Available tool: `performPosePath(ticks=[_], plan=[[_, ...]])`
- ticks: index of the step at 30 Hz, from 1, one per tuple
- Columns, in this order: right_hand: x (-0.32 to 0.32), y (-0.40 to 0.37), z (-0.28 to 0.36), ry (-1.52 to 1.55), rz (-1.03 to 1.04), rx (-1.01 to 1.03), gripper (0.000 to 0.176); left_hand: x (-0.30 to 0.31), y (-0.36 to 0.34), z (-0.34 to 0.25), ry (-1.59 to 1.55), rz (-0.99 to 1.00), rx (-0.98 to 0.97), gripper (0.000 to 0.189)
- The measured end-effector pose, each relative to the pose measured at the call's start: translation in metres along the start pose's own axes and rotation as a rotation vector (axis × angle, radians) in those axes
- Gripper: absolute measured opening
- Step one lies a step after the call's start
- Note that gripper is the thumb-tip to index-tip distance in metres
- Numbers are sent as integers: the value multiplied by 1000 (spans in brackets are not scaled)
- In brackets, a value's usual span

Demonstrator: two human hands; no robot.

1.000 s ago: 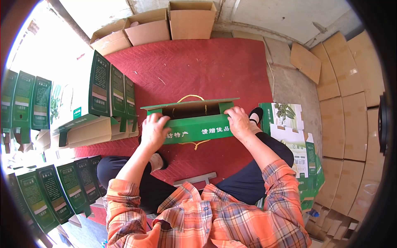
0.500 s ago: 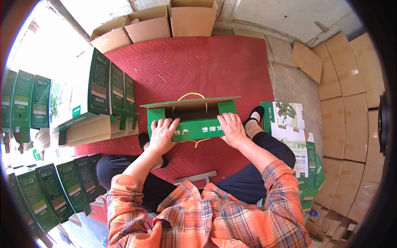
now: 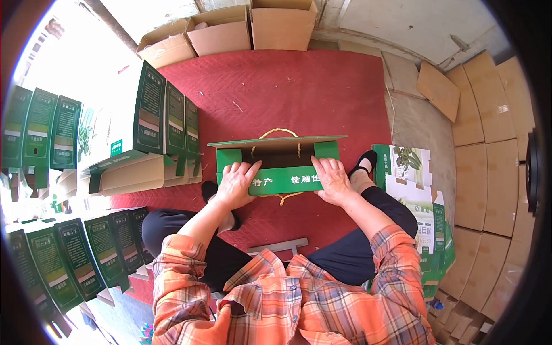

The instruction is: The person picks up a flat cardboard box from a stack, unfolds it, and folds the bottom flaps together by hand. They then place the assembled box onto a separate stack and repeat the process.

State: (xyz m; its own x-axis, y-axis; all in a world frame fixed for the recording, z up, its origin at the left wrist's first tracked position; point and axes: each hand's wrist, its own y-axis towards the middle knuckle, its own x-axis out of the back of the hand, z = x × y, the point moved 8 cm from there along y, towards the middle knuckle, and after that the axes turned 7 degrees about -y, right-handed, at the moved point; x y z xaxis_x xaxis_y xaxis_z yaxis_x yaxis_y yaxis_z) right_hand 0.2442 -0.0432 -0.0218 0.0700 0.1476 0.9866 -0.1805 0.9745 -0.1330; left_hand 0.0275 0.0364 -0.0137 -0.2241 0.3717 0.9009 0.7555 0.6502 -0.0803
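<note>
A green box (image 3: pixel 282 181) with white characters and yellow rope handles stands between the legs on the red mat. Its far flap is raised and a dark opening shows inside. My left hand (image 3: pixel 236 185) grips the near panel at its left end, fingers over the top edge. At the right end of the same panel, my right hand (image 3: pixel 333 181) holds on in the same way. The box's lower part is hidden by the near panel.
Green boxes (image 3: pixel 150 112) stand in rows at the left. Flat printed green and white cardboard (image 3: pixel 415 213) lies at the right. Open brown cartons (image 3: pixel 219 39) line the far edge of the red mat (image 3: pixel 310 86). Brown cartons (image 3: pixel 471 184) are stacked at the far right.
The whole view has shifted, so everything appears slightly farther right. Both hands keep their hold on the near panel of the box.
</note>
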Motion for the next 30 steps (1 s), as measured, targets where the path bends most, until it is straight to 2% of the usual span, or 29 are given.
performPosePath(ticks=[2, 4, 6, 7, 12, 17, 18, 20, 21, 22, 24, 26, 28, 29, 30], plan=[[-11, 0, -1, 1, 22, -6, 99, -5, 1, 1, -17, 40, 13, 87], [-15, 1, 0, 3, 40, -9, 102, -1, 0, -3, -7, -32, -54, 91], [-13, 0, 2, -71, -31, -12, 109, -3, -2, -2, 1, -30, -76, 92], [-20, 1, -1, -64, 46, -31, 112, -4, -2, -4, 8, -29, -103, 94], [-16, 4, -1, -123, 48, -20, 111, -10, -4, -7, 106, 36, -105, 102], [0, 6, 3, -62, 137, -48, 109, -12, 3, 3, -33, 38, -84, 90], [12, 6, 6, -63, 117, -29, 109, -10, 7, 3, -48, 38, -81, 88], [34, 3, 0, 80, 69, -116, 107, -1, 15, 4, -89, 6, -34, 85], [49, 0, -3, 167, -8, -111, 102, 2, 20, 5, -121, -2, 28, 87], [72, -4, -5, 202, -123, -83, 88, 4, 24, 7, -159, -8, 89, 89], [108, -18, -15, 407, -267, -73, 71, 15, 29, 15, -303, -89, 222, 93], [131, -34, -28, 462, -400, -106, 57, 29, 34, 27, -535, -200, 356, 97], [130, -42, -48, 521, -408, -206, 48, 67, 35, 25, -824, -380, 381, 96], [121, -42, -59, 628, -369, -286, 47, 85, 33, 20, -1030, -402, 438, 95], [112, -41, -68, 735, -327, -364, 46, 92, 33, 33, -1079, -540, 431, 91]])
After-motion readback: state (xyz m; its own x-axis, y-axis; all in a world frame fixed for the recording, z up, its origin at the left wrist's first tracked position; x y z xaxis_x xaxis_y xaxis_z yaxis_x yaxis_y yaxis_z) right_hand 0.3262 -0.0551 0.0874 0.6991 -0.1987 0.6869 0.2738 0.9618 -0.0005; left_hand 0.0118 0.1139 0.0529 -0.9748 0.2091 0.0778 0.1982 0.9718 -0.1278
